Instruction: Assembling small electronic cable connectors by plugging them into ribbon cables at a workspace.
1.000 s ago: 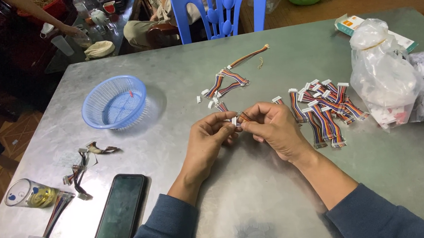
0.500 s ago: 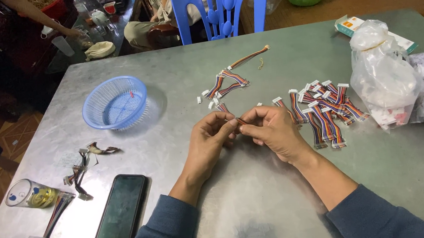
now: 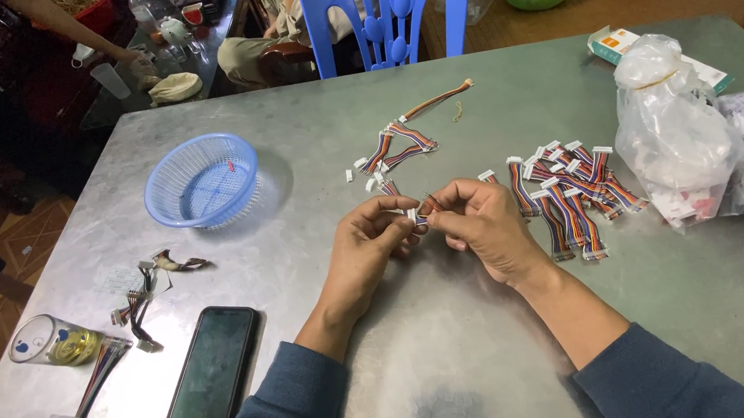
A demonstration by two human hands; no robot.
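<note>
our left hand (image 3: 372,235) & right hand (image 3: 476,221) both pinch a short multicolour wire lead (image 3: 420,216) just above the tabletop (image 3: 449,350), same grip as a sec ago, barely shifted; so we're mid-way on this piece, w/ the pile of finished leads (image 3: 573,192) just right

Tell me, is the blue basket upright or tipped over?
Upright: the blue basket sits on its base on the metal table, open rim facing up.

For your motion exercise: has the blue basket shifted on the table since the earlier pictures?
No. The blue basket keeps its place relative to the phone and table edge.
</note>
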